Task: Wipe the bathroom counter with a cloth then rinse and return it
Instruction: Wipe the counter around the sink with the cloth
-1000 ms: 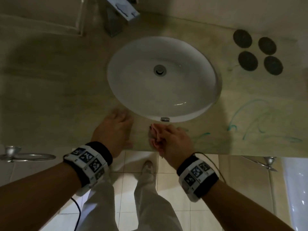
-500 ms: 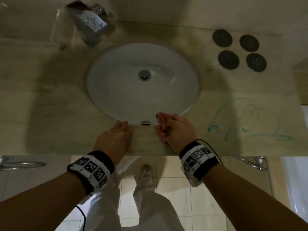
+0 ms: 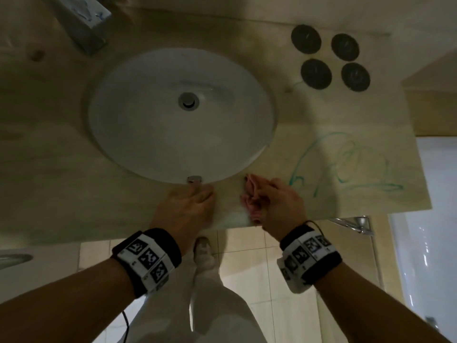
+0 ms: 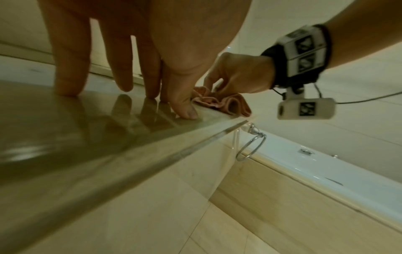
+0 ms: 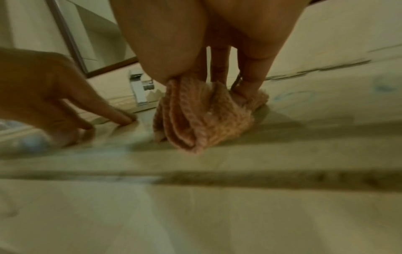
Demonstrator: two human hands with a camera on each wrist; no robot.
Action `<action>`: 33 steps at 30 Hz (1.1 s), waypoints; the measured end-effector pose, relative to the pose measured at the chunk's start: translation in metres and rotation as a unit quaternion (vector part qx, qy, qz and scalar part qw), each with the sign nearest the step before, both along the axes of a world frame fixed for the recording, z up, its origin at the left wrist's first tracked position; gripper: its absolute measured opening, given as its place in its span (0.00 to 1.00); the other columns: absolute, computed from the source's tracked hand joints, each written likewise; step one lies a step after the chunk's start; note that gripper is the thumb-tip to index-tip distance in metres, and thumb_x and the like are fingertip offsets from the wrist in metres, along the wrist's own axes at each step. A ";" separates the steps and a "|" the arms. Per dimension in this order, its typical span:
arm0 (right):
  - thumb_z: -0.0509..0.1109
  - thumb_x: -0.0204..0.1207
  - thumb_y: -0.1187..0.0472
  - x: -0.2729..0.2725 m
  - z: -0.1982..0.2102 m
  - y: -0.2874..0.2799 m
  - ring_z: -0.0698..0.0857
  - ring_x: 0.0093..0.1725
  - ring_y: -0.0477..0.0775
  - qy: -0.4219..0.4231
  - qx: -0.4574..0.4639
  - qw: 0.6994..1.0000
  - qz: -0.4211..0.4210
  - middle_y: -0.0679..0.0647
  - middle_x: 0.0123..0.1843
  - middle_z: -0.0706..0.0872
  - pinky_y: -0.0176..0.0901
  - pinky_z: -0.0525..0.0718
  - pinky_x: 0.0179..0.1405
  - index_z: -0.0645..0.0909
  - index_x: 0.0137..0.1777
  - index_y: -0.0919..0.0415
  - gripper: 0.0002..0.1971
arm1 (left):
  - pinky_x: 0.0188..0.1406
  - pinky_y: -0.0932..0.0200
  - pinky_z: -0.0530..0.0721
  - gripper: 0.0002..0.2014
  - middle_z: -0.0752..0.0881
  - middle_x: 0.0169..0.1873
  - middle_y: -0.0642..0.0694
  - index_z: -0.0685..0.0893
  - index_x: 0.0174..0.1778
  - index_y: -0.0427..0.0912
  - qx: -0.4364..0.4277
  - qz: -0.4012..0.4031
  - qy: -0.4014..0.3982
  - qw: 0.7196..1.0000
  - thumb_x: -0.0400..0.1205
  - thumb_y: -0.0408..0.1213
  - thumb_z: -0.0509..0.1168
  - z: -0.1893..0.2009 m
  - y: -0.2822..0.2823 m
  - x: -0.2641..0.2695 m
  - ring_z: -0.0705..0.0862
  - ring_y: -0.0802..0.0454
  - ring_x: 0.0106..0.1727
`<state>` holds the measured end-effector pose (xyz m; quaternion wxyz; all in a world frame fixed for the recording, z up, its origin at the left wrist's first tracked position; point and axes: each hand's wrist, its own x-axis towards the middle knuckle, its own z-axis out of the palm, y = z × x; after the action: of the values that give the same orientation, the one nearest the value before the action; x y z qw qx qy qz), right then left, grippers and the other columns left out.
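Faucet (image 3: 81, 21) at 11 o'clock of the tabletop (image 3: 49, 169), blurred. White oval sink (image 3: 158, 134) centre, drain (image 3: 188, 101) in the middle, small metal overflow fitting (image 3: 194, 179) at its 6 o'clock rim.

Left hand (image 3: 186, 209) on the front strip of tabletop just below that rim: fingers (image 4: 67, 68) straight, slightly spread, tips and thumb pressing the surface, holding nothing.

Right hand (image 3: 279, 206) just beside it at 3 o'clock, apart from it. Pink cloth (image 3: 252, 196), bunched in folds, sits on the tabletop near the front edge; right fingers (image 5: 252, 73) and thumb pinch it from above.

Green scribble marks (image 3: 346, 164) on the tabletop at 3 o'clock of the cloth, not touching it. Four dark round discs (image 3: 330, 58) at 1 o'clock, well apart from the hands.

Towel ring (image 4: 250, 147) hangs under the tabletop's right end. White tub (image 4: 326, 171) beyond it.
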<state>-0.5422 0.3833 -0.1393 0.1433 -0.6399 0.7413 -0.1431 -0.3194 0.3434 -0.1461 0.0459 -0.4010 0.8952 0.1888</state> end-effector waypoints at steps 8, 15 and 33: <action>0.58 0.64 0.42 -0.015 0.006 -0.007 0.80 0.35 0.55 -0.033 0.057 0.996 -0.059 0.54 0.41 0.85 0.39 0.78 0.36 0.89 0.47 0.55 0.24 | 0.30 0.47 0.88 0.16 0.90 0.57 0.47 0.88 0.52 0.40 -0.002 -0.014 -0.017 1.000 0.68 0.28 0.74 -0.002 -0.005 -0.018 0.90 0.41 0.50; 0.79 0.59 0.55 0.015 -0.002 0.041 0.84 0.37 0.53 -0.047 0.098 0.994 -0.031 0.49 0.45 0.88 0.36 0.81 0.36 0.87 0.40 0.53 0.09 | 0.65 0.51 0.83 0.27 0.83 0.69 0.51 0.82 0.70 0.51 0.042 -0.099 0.002 0.994 0.72 0.44 0.74 0.003 -0.006 -0.061 0.81 0.52 0.70; 0.68 0.74 0.43 -0.157 -0.001 -0.090 0.82 0.40 0.57 0.049 0.069 0.996 -0.039 0.49 0.41 0.76 0.38 0.70 0.39 0.84 0.62 0.48 0.19 | 0.47 0.48 0.90 0.29 0.93 0.49 0.48 0.93 0.46 0.41 0.012 -0.017 0.030 0.999 0.48 0.43 0.86 -0.006 -0.021 -0.141 0.91 0.41 0.52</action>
<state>-0.6993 0.2933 -0.1403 0.1453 -0.6056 0.7797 -0.0652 -0.4601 0.3225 -0.1524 0.0270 -0.3791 0.9008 0.2101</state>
